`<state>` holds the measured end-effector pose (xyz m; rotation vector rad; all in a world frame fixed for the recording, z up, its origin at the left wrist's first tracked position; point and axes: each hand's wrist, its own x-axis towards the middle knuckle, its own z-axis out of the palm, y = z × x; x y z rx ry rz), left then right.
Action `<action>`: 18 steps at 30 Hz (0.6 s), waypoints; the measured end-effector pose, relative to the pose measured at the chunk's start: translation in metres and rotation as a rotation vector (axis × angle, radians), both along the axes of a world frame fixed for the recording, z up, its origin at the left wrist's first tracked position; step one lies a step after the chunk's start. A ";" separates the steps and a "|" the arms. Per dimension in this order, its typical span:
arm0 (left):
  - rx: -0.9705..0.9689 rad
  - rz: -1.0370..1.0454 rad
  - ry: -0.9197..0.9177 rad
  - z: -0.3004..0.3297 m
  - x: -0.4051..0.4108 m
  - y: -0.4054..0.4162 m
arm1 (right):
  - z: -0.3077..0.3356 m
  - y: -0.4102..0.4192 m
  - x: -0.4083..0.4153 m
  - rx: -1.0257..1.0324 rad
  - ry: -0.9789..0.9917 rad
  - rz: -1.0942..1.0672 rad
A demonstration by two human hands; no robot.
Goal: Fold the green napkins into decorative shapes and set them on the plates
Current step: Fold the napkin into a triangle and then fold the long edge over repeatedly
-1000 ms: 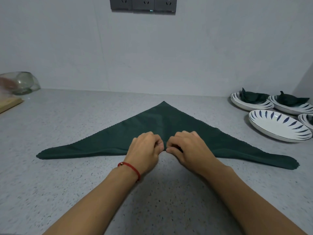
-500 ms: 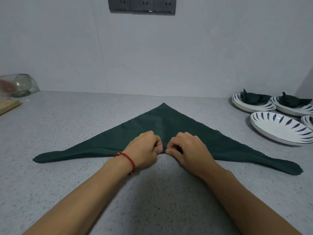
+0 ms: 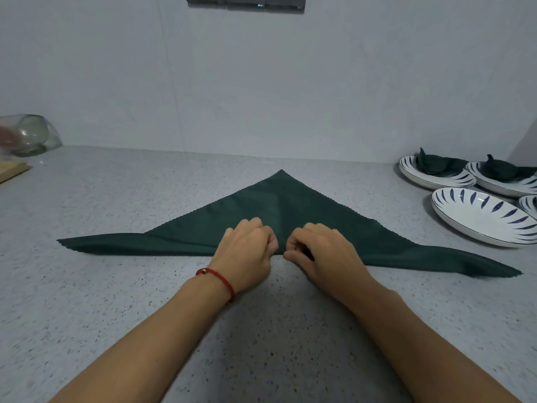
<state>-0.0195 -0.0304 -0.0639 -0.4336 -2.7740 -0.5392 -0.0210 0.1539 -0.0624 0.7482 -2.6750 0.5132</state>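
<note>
A dark green napkin (image 3: 279, 210) lies on the grey counter, folded into a wide triangle with its apex pointing to the wall. My left hand (image 3: 247, 251), with a red cord at the wrist, and my right hand (image 3: 322, 253) sit side by side at the middle of the napkin's near folded edge, fingers curled and pinching the cloth. At the right stand white plates with blue leaf marks: a bare one (image 3: 476, 225) in front, and two behind (image 3: 412, 175) (image 3: 523, 184), each bearing a folded green napkin (image 3: 436, 165) (image 3: 499, 170).
A fourth plate's edge (image 3: 530, 206) shows at the far right. A tilted glass bowl (image 3: 32, 135) and a wooden board (image 3: 11, 171) sit at the far left by the wall. A grey socket strip (image 3: 247, 1) hangs on the wall above.
Both hands have stayed at the middle of the near edge, pinching it. The napkin's long tips have shifted slightly, and the view has tilted a little.
</note>
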 end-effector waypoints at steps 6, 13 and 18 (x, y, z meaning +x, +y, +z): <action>0.066 -0.073 0.036 0.003 0.012 -0.009 | -0.002 -0.009 -0.009 -0.042 -0.126 -0.100; 0.069 0.095 -0.065 0.005 0.006 0.003 | -0.003 0.002 -0.003 -0.036 -0.063 -0.050; 0.054 0.088 -0.036 0.002 0.010 0.000 | -0.003 -0.005 -0.007 -0.115 -0.083 -0.115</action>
